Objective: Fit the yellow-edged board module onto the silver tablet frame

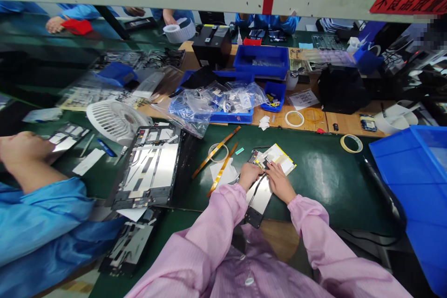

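Observation:
A tablet housing (260,198) with a bare silver inner face lies at a slant on the green mat in front of me. Across its upper end rests a flat silver battery pack (282,158) with yellow edges. My left hand (250,176) is closed at the housing's left side, fingertips bent in near a black cable (257,185); whatever they pinch is hidden. Over the lower edge of the battery pack, my right hand (280,183) lies with its fingers stretched out, the tips close to the left hand's.
Left of my hands are orange flex strips (222,167), a tape roll (213,150) and stacked tablet housings (150,167). A white fan (117,118) stands behind them. Blue bins (415,186) flank the right side. A co-worker's blue sleeve (42,214) reaches in from the left.

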The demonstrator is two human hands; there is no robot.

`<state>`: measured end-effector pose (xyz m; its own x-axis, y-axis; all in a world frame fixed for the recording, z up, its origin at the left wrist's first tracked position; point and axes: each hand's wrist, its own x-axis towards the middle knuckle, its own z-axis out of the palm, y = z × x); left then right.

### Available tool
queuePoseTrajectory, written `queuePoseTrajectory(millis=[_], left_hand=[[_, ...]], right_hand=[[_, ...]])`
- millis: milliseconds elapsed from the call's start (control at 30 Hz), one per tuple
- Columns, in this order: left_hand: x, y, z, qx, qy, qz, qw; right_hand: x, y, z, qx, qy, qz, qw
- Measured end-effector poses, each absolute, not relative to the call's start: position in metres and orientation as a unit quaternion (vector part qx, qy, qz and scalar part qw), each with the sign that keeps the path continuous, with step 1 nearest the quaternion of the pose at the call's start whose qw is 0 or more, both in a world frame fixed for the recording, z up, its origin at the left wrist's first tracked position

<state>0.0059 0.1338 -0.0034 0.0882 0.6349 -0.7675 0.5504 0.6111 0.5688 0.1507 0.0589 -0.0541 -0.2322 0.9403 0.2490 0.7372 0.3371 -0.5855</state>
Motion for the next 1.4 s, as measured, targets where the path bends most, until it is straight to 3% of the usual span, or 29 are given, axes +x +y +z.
queuePoseTrajectory(millis=[667,1000,1200,1400], left_hand=[[0.007,0.136,-0.005,0.410,0.661,0.038,0.627],[-0.008,0.126,0.008,0.462,0.649,0.111,0.595],[-0.043,0.075,0.038,0.469,0.664,0.257,0.522],[-0.063,-0.012,0.036,0.270,0.727,0.266,0.573]], right_hand=[[0.151,0.058,-0.069,-0.540,-0.789,0.158,0.246],[0.163,0.056,-0.042,-0.625,-0.688,0.192,0.316],[0.198,0.068,-0.030,-0.790,-0.488,0.188,0.320],[0.210,0.095,-0.027,-0.815,-0.448,0.258,0.263]])
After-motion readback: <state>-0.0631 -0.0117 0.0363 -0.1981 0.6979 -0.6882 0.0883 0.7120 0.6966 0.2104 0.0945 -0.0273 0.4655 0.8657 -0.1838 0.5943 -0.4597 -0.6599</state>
